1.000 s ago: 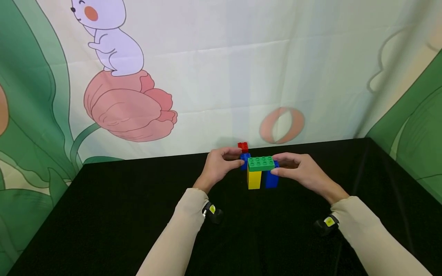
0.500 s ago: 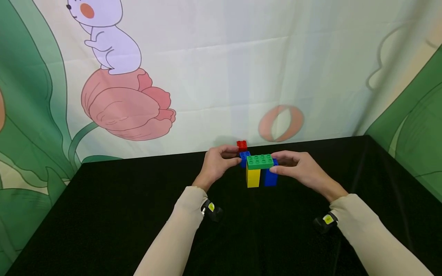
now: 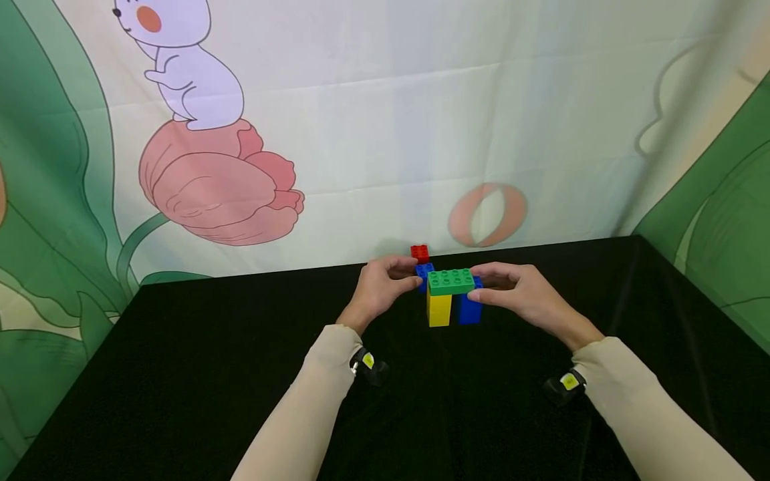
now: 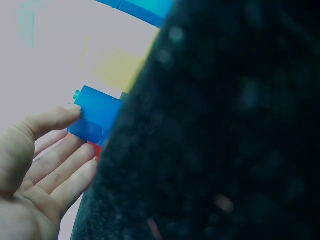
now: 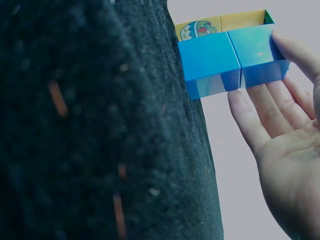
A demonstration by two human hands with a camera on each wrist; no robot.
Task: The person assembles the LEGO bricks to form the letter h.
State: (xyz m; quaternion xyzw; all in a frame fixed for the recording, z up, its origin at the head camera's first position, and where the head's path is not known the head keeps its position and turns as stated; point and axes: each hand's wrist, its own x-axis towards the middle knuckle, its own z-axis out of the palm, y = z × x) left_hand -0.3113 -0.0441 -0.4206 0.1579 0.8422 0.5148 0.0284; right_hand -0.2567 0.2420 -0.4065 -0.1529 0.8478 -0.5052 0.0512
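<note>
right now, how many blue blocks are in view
3: a single blue block pinched by the left hand; an upper blue block pinched by the right hand; and a lower blue block stacked beneath that one. More may be hidden.

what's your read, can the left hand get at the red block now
Probably yes: the left hand is right beside the red block, with nothing seen between, though it would likely have to release the left blue block first.

One bench (image 3: 198, 374) carries one green eight-stud brick (image 3: 451, 282), one red brick (image 3: 420, 253), two yellow bricks (image 5: 199, 30) (image 5: 242, 21) and three blue bricks (image 4: 97, 112) (image 5: 210, 55) (image 5: 257, 47); two hands (image 3: 379, 287) (image 3: 520, 294), two sleeves (image 3: 301, 401) (image 3: 650, 401), two wrist cameras (image 3: 376, 373) (image 3: 559, 393) are present.
</note>
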